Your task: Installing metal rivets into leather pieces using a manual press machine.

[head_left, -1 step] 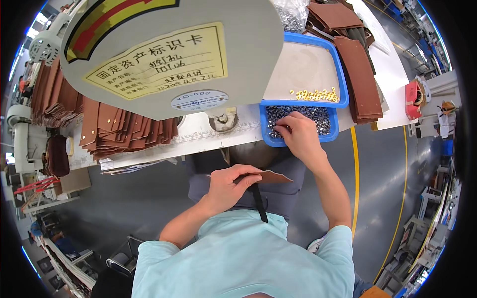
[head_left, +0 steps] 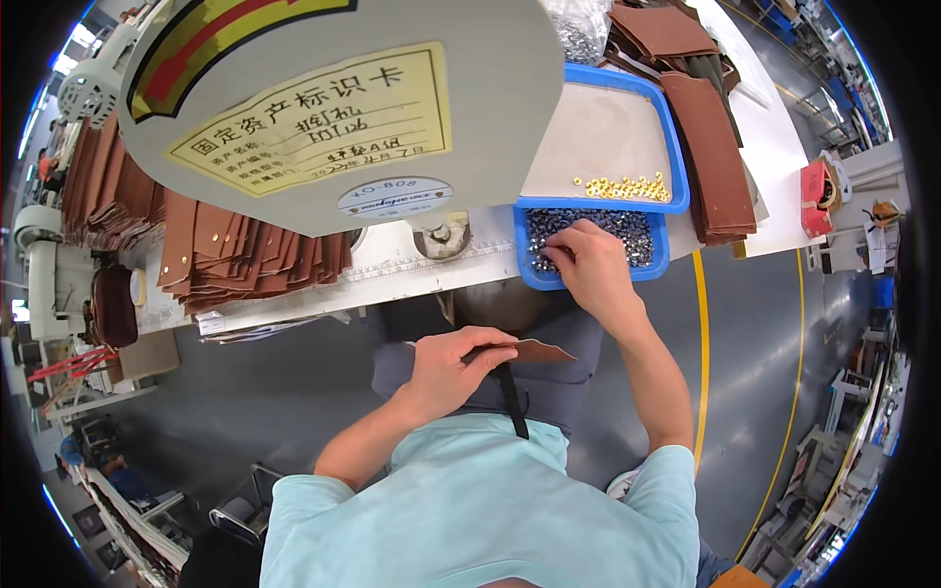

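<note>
Fingertips of right hand (head_left: 586, 263) hidden among studs (head_left: 627, 230).

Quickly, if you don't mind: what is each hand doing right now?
Left hand: closed on a brown leather piece, held over the lap.
Right hand: fingers curled down into the small blue tray of silver studs; whether it holds any cannot be told.

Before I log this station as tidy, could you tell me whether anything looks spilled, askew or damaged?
Nothing stands out. The silver studs lie inside their blue tray, the gold pieces sit in a row in the larger tray, and the brown leather stacks lie loosely fanned but rest on the bench.
</note>
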### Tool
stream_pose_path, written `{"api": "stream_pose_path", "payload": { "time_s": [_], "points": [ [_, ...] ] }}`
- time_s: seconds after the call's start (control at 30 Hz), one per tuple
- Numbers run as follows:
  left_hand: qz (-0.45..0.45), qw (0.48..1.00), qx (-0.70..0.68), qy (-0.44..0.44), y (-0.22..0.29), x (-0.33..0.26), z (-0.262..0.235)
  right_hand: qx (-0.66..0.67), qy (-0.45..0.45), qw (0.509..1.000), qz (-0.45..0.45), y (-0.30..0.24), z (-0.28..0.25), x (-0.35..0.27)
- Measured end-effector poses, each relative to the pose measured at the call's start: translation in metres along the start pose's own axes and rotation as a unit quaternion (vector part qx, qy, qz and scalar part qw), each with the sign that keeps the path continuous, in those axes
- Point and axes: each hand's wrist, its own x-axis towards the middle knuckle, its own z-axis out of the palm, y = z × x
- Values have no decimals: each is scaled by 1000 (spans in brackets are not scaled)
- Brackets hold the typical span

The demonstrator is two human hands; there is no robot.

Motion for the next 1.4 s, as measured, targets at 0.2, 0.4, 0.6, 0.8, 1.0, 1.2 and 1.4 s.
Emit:
{"api": "stream_pose_path", "payload": {
  "time_s": [0.2, 0.4, 0.6, 0.8, 1.0, 1.2, 1.4],
  "points": [
    [138, 989, 45, 27, -9, 6, -2, -42, 2, 999, -11, -3, 1, 1],
    [270, 959, 88, 21, -10, 8, -10, 279, -47, 952, 120, -41, -23, -31],
    [316, 946, 66, 30, -8, 8, -7, 468, -193, 847, 161, -63, -33, -59],
    [303, 949, 72, 37, -7, 5, -6, 416, -205, 879, 113, -68, -37, -60],
    [266, 961, 64, 42, -1, 3, -6, 376, -170, 909, 56, -69, -36, -62],
    [215, 975, 52, 11, 2, 4, -7, 325, -126, 937, -20, -65, -33, -69],
    [20, 998, -64, -18, 7, -7, -2, 307, -120, 942, -59, -62, -29, -72]
  ]
}}
